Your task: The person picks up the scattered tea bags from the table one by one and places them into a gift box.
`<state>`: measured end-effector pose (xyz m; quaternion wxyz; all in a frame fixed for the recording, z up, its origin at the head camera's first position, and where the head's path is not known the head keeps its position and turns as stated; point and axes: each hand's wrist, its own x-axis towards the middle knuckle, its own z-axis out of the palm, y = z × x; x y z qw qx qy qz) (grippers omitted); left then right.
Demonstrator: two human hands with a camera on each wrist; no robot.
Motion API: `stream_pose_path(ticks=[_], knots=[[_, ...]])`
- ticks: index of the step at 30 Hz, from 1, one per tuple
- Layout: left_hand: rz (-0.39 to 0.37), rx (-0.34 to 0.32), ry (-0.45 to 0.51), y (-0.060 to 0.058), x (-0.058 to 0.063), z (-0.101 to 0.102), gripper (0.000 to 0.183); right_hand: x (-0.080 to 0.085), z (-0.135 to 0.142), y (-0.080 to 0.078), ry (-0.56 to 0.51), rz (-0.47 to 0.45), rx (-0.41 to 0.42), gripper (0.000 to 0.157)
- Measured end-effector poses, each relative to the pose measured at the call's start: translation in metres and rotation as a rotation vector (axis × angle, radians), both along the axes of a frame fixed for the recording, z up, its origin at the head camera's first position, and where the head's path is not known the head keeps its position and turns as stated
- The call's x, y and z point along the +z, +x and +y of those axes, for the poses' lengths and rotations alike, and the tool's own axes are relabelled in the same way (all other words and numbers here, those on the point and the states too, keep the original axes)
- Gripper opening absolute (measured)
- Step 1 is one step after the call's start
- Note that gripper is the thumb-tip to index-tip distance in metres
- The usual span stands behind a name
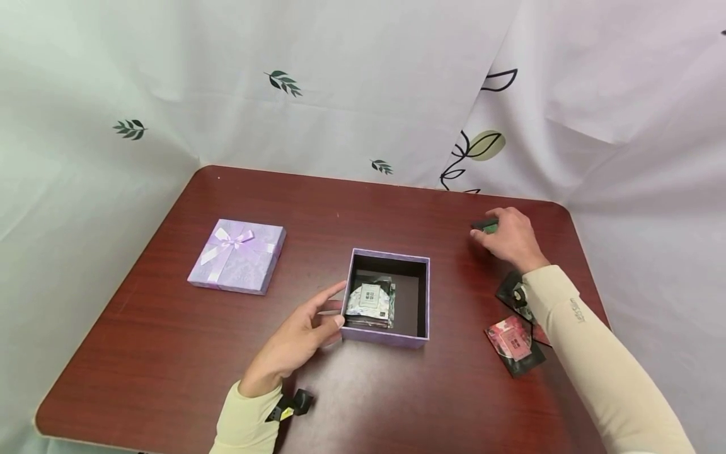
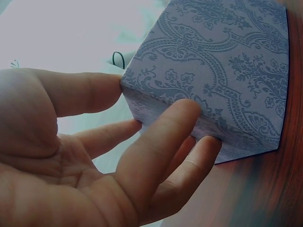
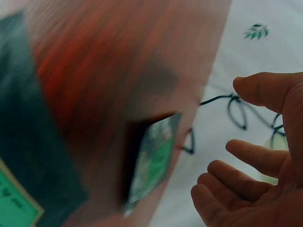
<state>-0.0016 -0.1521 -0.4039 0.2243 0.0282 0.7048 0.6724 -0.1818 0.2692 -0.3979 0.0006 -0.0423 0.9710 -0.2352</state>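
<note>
A lidless purple box (image 1: 386, 338) stands on the table with a stack of flat packets (image 1: 370, 302) inside, toward its left. My left hand (image 1: 297, 337) touches the box's near left corner, fingertips and thumb against the patterned outer walls (image 2: 227, 71). At the table's far right, my right hand (image 1: 508, 236) hovers by a dark packet with a green label (image 1: 489, 227). In the right wrist view, the thumb and fingers (image 3: 236, 182) are spread with nothing between them. The green-labelled packet (image 3: 154, 158) lies apart from them there.
A purple lid with a ribbon bow (image 1: 238, 255) lies left of the box. Right of the box are a red and black packet (image 1: 515, 345) and a dark packet (image 1: 510, 291), partly under the right forearm. White patterned cloth (image 1: 351, 94) hangs behind the table.
</note>
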Motion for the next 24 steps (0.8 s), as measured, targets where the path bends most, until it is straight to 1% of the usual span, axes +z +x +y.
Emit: stream_pose_path(ticks=[6, 12, 18, 24], knots=[[-0.009, 0.007, 0.005, 0.002, -0.001, -0.001, 0.067, -0.017, 0.013, -0.008, 0.039, -0.003, -0.036, 0.069], [-0.018, 0.007, 0.0, 0.002, -0.001, 0.0, 0.067, -0.029, 0.022, -0.011, 0.074, -0.039, -0.067, 0.078], [-0.013, 0.007, 0.003, 0.002, 0.0, -0.001, 0.067, -0.034, 0.027, -0.011, 0.088, -0.08, -0.084, 0.086], [-0.018, 0.005, 0.002, 0.001, 0.001, 0.001, 0.067, -0.034, 0.031, -0.011, 0.085, -0.098, -0.098, 0.085]])
